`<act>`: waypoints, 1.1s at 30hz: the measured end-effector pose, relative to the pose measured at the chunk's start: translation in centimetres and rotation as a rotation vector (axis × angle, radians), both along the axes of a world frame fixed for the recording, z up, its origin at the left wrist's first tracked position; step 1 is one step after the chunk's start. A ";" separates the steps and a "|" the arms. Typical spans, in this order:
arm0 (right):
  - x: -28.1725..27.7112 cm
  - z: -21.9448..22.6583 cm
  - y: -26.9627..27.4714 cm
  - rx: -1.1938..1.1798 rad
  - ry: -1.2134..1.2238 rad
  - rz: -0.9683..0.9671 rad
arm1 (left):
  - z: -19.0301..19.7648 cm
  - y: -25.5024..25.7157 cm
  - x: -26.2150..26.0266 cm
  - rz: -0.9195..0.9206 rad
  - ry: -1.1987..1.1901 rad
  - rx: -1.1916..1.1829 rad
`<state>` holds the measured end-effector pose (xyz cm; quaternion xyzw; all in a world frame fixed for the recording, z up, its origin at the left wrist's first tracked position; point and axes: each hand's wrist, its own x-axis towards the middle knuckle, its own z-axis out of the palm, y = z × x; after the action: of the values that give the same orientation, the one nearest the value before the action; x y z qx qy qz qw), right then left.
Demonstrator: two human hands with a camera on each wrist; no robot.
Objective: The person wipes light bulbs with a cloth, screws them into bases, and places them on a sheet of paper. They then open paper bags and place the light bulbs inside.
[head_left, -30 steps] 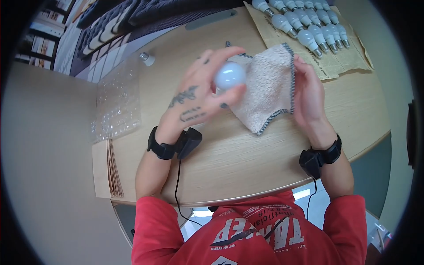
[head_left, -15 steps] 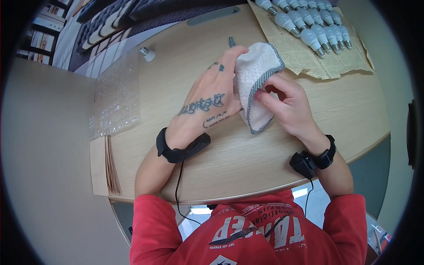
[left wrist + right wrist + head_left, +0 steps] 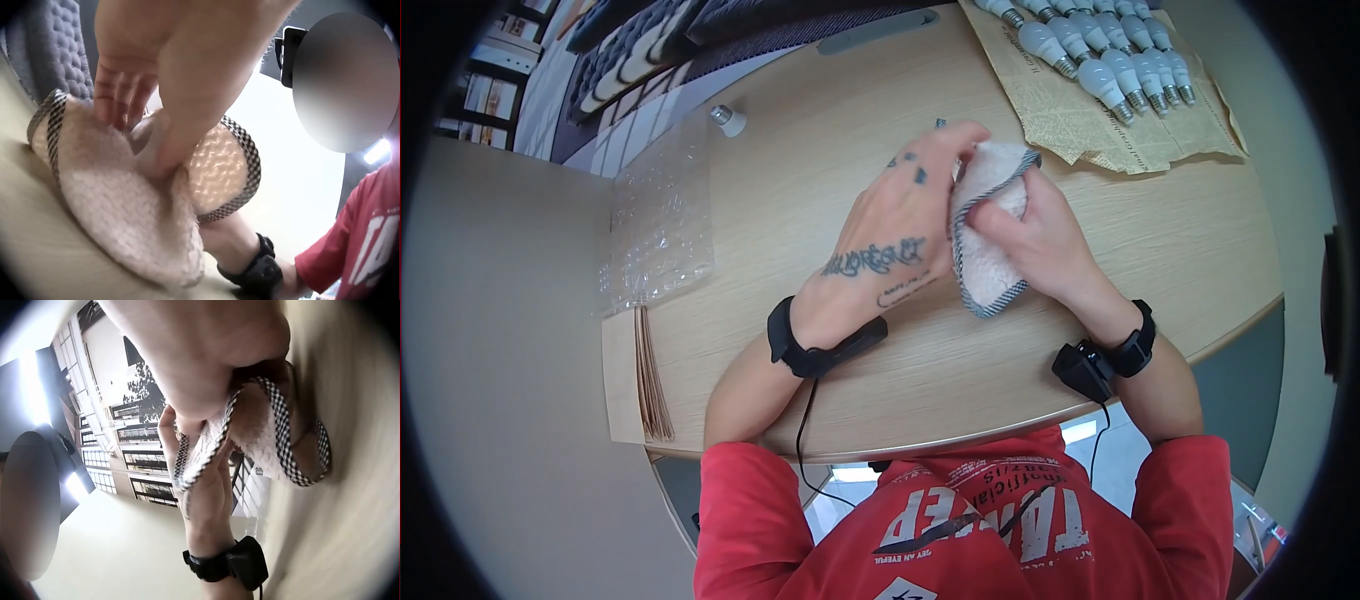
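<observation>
Left hand [image 3: 900, 220] curls fingers and thumb round pale smooth thing, likely bulb [image 3: 146, 142], mostly hidden in folds of cloth [image 3: 988, 275]. Right hand [image 3: 1050, 238] pinches cloth, thumb pressed into it, just beside left. All held over tabletop [image 3: 850, 405]. Slick bulb could slip if left grip slackens while right tugs; fall onto tabletop might crack it. Loose cloth edge could also snag. Rowed bulbs [image 3: 1105, 92] lie on brown paper [image 3: 1115, 155], well apart, little at risk.

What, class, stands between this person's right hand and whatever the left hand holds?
The cloth does: the right hand grips it, and its folds lie around what looks like a pale bulb, partly hidden, in the left hand.
</observation>
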<state>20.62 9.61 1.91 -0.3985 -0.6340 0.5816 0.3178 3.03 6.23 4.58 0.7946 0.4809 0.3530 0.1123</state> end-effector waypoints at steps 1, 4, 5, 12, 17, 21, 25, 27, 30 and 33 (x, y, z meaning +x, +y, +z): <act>-0.1 -0.1 -0.1 -0.021 0.114 -0.033 | 0.1 0.1 0.2 0.033 -0.106 -0.053; -0.2 -0.1 -0.6 -0.069 0.385 -0.103 | 0.2 0.1 0.2 0.049 -0.228 -0.138; -0.2 -0.1 -0.7 -0.078 0.428 -0.107 | 0.2 0.0 0.2 0.042 -0.236 -0.154; 0.6 -0.1 0.3 -0.203 0.410 -0.096 | -0.9 -0.1 0.4 -0.058 -0.226 -0.107; 0.0 0.2 -0.4 -0.058 0.291 -0.072 | -1.4 0.2 0.0 -0.058 -0.128 -0.016; 0.3 0.3 -0.3 -0.058 0.275 -0.045 | -1.0 0.0 0.1 -0.108 -0.151 -0.057; 0.6 -0.2 0.3 -0.184 0.373 -0.018 | -0.5 0.0 0.3 -0.138 -0.217 -0.121; 0.5 -0.3 0.2 -0.183 0.340 -0.022 | -0.4 0.0 0.3 -0.130 -0.244 -0.146; 0.1 -0.5 -0.3 -0.148 0.427 0.010 | -0.8 0.0 -0.2 -0.109 -0.255 -0.209; 0.1 -0.1 -0.3 -0.048 0.360 0.025 | -0.8 -0.1 -0.3 -0.089 -0.290 -0.283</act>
<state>20.74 9.31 1.76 -0.2874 -0.5578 0.6623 0.4094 2.69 6.15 3.80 0.7324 0.4688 0.3874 0.3062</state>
